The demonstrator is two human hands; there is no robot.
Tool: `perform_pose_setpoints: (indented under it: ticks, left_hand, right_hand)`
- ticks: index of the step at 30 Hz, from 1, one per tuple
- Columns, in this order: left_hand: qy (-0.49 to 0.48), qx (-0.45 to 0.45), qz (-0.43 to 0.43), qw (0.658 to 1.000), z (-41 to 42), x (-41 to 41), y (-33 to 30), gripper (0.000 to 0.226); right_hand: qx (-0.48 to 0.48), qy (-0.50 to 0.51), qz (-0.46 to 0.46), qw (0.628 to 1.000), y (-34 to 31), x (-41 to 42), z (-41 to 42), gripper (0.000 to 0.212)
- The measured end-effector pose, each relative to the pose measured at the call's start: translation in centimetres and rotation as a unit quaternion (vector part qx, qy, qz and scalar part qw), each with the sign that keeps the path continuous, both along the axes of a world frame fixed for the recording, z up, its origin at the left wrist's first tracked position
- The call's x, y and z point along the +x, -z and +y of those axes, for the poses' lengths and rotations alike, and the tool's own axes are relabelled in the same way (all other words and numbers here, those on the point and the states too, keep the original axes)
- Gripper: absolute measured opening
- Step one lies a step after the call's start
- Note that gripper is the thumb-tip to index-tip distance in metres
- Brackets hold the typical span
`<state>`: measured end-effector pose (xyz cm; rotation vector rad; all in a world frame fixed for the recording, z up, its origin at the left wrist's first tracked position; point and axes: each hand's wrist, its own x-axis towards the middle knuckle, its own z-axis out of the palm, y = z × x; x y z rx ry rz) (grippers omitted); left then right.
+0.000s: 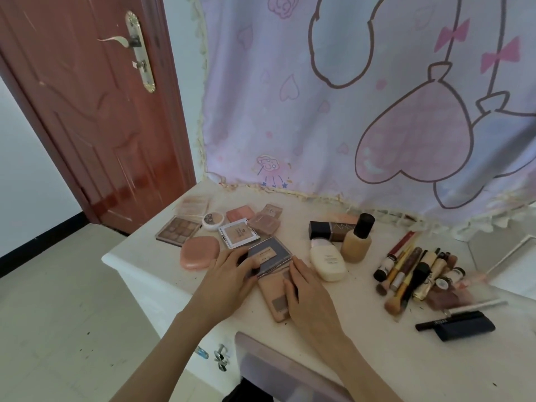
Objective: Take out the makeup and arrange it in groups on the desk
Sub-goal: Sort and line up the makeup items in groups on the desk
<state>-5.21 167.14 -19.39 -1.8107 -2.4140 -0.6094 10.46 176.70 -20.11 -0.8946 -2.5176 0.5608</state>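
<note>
Both hands flat: left hand on grey palette, right hand on pink palette; compacts beyond-left, brushes right, mostly grouped.

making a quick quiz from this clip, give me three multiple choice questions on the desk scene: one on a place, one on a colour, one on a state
1. Where is the pile of brushes?
A. right of the bottles
B. left of the palettes
C. on the floor

2. What colour is the rounded case at the desk's left edge?
A. blue
B. pink
C. black

3. What are the hands doing?
A. hanging off the desk
B. resting on flat palettes
C. holding a brush

Answers: 1 A, it lies right of the tan bottle. 2 B, plainly pink. 3 B, left hand touches the grey palette, right hand the beige palette.
</note>
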Motion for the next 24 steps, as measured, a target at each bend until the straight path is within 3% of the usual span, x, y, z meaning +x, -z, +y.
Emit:
perform_pose_setpoints:
  ticks: [6,11,17,21,24]
  left_hand:
    - [-0.015,-0.029,-0.004,0.999,-0.5,0.2,-0.7,0.034]
    - [-0.005,-0.063,-0.007,0.998,0.1,0.2,-1.8,0.038]
    - [-0.021,-0.119,-0.078,0.990,-0.5,-0.1,-2.1,0.069]
    - [-0.036,-0.103,-0.060,0.992,-0.9,0.4,-1.9,0.083]
    - [-0.039,-0.081,-0.120,0.989,-1.0,0.8,-1.9,0.081]
  right_hand:
    - [0.000,-0.010,0.001,1.000,-0.1,0.2,0.1,0.066]
    - [-0.006,-0.006,0.020,1.000,-0.1,0.5,0.1,0.045]
    - [-0.009,-0.010,0.014,1.000,-0.3,0.5,-0.2,0.054]
    - [-0.005,-0.006,0.016,1.000,-0.2,0.5,-0.2,0.046]
    - [-0.004,-0.009,0.017,1.000,-0.2,0.7,-0.1,0.043]
